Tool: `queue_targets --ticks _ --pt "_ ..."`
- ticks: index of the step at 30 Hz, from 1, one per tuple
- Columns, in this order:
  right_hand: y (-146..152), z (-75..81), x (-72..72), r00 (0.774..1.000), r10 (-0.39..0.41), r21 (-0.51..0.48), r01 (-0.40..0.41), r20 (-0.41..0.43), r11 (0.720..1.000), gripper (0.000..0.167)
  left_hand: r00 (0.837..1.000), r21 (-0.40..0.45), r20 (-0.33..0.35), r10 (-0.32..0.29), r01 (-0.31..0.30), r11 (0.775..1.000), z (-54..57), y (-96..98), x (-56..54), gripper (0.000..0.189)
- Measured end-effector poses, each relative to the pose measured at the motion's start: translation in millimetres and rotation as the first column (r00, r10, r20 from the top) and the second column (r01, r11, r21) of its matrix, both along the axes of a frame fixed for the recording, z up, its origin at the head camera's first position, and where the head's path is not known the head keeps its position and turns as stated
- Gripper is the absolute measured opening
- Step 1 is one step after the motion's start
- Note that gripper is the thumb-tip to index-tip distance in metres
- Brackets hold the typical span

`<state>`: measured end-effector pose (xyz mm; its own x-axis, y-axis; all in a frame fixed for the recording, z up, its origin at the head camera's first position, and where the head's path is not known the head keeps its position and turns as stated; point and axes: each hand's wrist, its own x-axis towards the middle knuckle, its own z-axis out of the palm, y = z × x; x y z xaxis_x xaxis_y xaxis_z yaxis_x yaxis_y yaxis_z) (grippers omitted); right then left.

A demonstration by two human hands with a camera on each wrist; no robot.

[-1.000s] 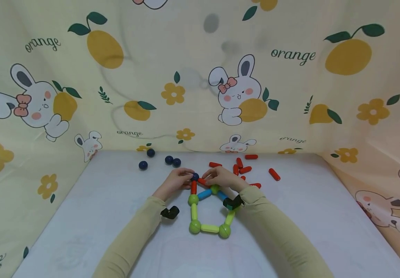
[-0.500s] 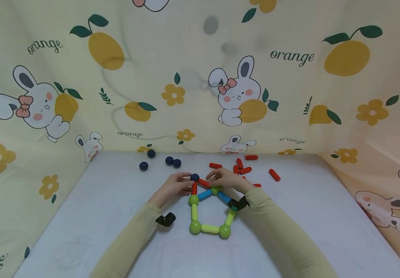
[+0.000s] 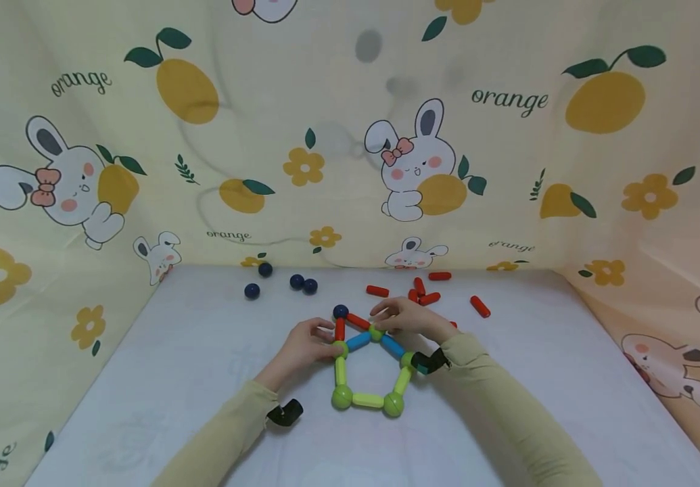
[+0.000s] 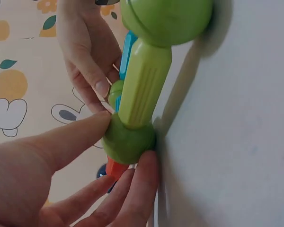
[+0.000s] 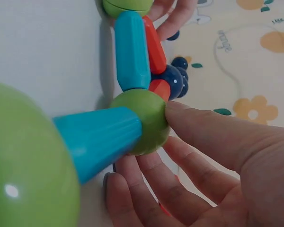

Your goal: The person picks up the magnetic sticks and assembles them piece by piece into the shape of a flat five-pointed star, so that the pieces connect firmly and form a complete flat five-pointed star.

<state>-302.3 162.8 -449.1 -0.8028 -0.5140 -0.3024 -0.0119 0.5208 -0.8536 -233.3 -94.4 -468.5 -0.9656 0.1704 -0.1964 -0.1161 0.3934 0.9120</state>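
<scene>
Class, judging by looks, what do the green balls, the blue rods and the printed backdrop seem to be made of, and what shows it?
Green balls: probably glossy plastic; a bright highlight, a seam line on some.
Blue rods: likely plastic, satin; soft sheen on flat facets.
Printed backdrop: fabric or thin plastic sheet, mostly matte; it creases.

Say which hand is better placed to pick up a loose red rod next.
Probably the right hand: the loose red rods lie closer to it, on its side. It pinches the far green ball. The left hand, pinching a second green ball, is nearer the loose navy balls.
</scene>
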Motion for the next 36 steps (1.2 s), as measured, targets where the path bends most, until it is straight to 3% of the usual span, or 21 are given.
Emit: queue_targets --ticks 10,23,31,36 --pt "9 2.7 3.7 1.0 -0.005 -0.001 0.005 -0.023 1.0 0.036 1.0 -0.03 -0.013 0.016 -0.016 0.999 -2.6 2.8 0.0 0.051" --pt "77 23.4 6.5 0.977 -0.143 0.039 0.152 -0.16 0.988 0.04 0.999 -0.026 -0.036 0.031 -0.032 0.999 0.3 -12.9 -11.6 0.04" --pt "105 9.9 11.2 0.976 -0.1 0.171 0.134 -0.194 0.976 0.036 0.994 -0.037 -0.095 0.053 -0.057 0.998 -6.1 -26.5 -26.1 0.03" --pt "110 -1.9 16.8 0.958 -0.066 0.238 0.136 -0.281 0.962 0.026 0.994 -0.064 -0.087 0.066 -0.072 0.995 -4.7 -25.5 -31.1 0.028"
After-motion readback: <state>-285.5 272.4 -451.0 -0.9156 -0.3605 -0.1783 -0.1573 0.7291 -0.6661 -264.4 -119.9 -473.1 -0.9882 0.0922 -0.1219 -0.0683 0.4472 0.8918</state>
